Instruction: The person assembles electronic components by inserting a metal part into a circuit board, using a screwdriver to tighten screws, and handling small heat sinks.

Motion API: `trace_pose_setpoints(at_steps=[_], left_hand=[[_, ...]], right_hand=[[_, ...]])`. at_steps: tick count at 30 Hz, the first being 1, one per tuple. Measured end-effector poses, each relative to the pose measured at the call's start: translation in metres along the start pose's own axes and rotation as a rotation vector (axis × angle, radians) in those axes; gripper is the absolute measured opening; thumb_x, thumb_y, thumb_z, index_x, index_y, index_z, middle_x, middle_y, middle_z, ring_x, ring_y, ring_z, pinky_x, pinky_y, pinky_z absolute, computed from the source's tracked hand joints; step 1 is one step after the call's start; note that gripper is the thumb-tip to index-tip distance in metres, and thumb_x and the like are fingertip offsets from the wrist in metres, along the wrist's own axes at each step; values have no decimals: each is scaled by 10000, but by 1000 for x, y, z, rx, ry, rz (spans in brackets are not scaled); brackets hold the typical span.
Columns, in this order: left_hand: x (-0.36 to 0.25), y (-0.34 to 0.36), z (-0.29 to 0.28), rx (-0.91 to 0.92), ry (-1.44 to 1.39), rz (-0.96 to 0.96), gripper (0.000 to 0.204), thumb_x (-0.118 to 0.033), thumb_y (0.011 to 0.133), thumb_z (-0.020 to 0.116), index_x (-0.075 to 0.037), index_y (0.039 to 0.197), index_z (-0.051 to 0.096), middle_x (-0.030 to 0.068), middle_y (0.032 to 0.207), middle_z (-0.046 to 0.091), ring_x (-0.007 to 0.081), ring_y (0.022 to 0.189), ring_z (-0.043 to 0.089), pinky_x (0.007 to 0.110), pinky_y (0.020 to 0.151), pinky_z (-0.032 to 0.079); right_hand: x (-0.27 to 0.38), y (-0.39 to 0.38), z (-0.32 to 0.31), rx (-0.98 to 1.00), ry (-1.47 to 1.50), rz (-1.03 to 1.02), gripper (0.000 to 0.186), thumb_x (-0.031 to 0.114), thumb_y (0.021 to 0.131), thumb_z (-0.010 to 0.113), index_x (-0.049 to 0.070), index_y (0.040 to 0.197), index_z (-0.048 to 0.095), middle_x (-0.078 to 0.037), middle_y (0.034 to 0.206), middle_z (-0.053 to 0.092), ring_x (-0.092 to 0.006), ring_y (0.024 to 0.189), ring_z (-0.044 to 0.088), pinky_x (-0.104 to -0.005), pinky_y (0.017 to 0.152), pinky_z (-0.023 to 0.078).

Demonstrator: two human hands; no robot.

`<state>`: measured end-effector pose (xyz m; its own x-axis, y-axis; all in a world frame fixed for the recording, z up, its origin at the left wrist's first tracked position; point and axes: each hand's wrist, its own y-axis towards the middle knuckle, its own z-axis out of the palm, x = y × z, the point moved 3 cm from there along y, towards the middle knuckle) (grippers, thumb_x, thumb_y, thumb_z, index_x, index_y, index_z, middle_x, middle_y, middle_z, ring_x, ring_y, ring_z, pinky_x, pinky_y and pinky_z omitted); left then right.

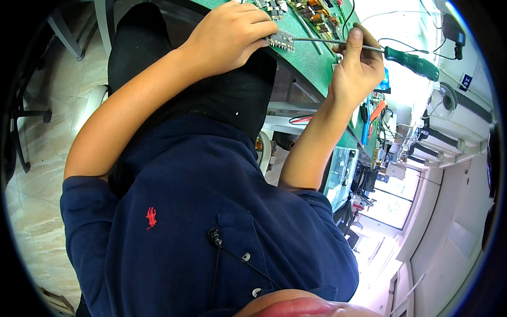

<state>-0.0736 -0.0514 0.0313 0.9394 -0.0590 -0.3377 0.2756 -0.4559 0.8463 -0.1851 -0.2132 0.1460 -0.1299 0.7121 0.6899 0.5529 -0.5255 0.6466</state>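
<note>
My left hand (232, 38), at the top middle, is closed on one end of a small grey electronic module (282, 42) with a row of metal pins along its edge. Opposite it, my right hand (362, 66) pinches the long thin shaft of a screwdriver (412, 62) between thumb and fingers. The green handle points right, beyond the hand. The shaft's tip reaches the right end of the module; whether it touches a screw is too small to tell. Both hands are over the near edge of the green worktop (309, 71).
Several small circuit boards (319, 16) lie on the far part of the worktop, with a thin rod (310, 34) nearer. To the right are an orange-handled tool (377, 111), a clear plastic box (340, 174), loose black cables and a black adapter (453, 30).
</note>
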Motion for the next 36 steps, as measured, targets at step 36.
trace_pose_setpoints(at_steps=[36], left_hand=[[-4, 5, -8, 38, -81, -40, 212, -150, 848, 733, -62, 1033, 677, 99, 959, 657, 298, 930, 650, 411, 822, 494]], right_hand=[[4, -7, 6, -127, 213, -173, 474, 66, 808, 895, -64, 1111, 555, -172, 875, 740, -200, 742, 725, -306, 689, 609]])
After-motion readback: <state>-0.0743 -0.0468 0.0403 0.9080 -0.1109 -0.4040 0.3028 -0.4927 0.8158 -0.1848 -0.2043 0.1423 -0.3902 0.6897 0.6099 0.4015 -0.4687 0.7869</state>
